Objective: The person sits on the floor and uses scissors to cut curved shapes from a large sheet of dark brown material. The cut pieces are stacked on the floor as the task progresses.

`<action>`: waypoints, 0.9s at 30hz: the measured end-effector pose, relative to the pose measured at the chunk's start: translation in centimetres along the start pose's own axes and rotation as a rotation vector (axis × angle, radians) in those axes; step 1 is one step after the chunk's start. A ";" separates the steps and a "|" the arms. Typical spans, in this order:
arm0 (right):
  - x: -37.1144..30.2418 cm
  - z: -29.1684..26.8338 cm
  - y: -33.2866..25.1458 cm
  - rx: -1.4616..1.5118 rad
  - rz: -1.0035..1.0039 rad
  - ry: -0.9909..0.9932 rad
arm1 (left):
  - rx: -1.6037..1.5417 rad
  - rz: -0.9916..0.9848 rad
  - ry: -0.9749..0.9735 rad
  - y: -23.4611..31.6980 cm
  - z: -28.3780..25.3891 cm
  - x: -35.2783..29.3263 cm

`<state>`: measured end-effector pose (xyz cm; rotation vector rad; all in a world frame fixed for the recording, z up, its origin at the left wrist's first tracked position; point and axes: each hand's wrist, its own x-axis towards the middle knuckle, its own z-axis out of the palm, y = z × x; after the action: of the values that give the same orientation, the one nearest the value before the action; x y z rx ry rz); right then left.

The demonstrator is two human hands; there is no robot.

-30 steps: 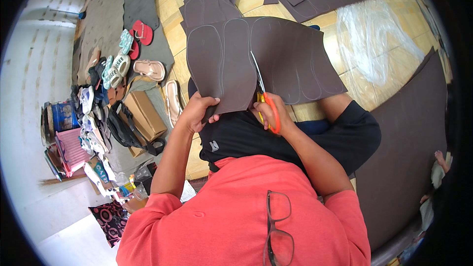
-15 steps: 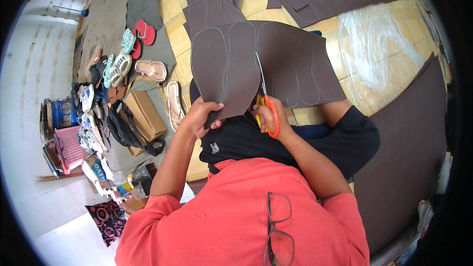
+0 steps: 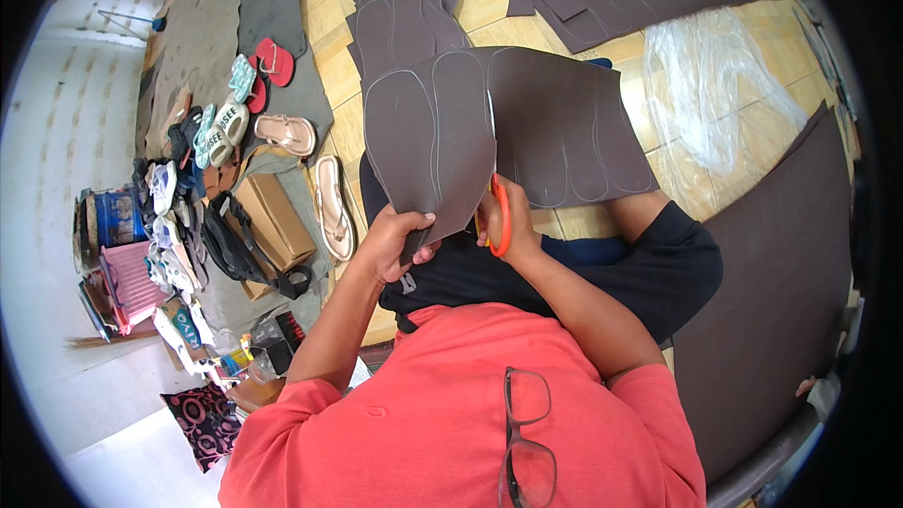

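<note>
Across my lap lies a dark brown foam sheet [image 3: 414,132] with shoe-sole outlines drawn on it in pale lines. My left hand [image 3: 400,243] pinches its near left corner, thumb on top and fingers below. In my right hand [image 3: 508,223] is a pair of scissors [image 3: 501,216] with orange and yellow handles, fingers through the loops. The blades reach away from me into the sheet, along a cut between two outlines; most of their length is hidden by the sheet, with a thin strip showing near the far end.
More marked brown pieces [image 3: 400,14] lie beyond the lap, and a long marked strip [image 3: 640,0] at the far right. Clear plastic film [image 3: 715,85] is crumpled on the tiles. A large brown sheet [image 3: 771,301] spreads to my right. Sandals [image 3: 332,207] and a cardboard box [image 3: 273,226] stand left.
The scissor handles have swung upright and come closer together, and the blades are now mostly covered by the sheet. My left hand has shifted slightly right and down with the sheet's corner.
</note>
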<state>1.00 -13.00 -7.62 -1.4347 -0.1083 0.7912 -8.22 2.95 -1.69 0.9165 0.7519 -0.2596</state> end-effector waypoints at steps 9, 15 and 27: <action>1.5 0.1 0.8 -0.130 -0.144 -0.006 | -0.048 -0.002 -0.009 -0.6 0.3 -0.9; 1.0 0.4 -1.0 -0.064 -0.018 0.012 | -0.110 -0.006 -0.109 -1.0 -0.8 -0.7; 3.6 -0.6 -1.2 0.086 -0.067 -0.090 | -0.088 0.002 -0.105 -1.1 -1.5 -1.7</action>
<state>4.49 -11.44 -8.04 -1.3075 -0.1886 0.7961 -10.68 3.32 -1.74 0.8139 0.6604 -0.2684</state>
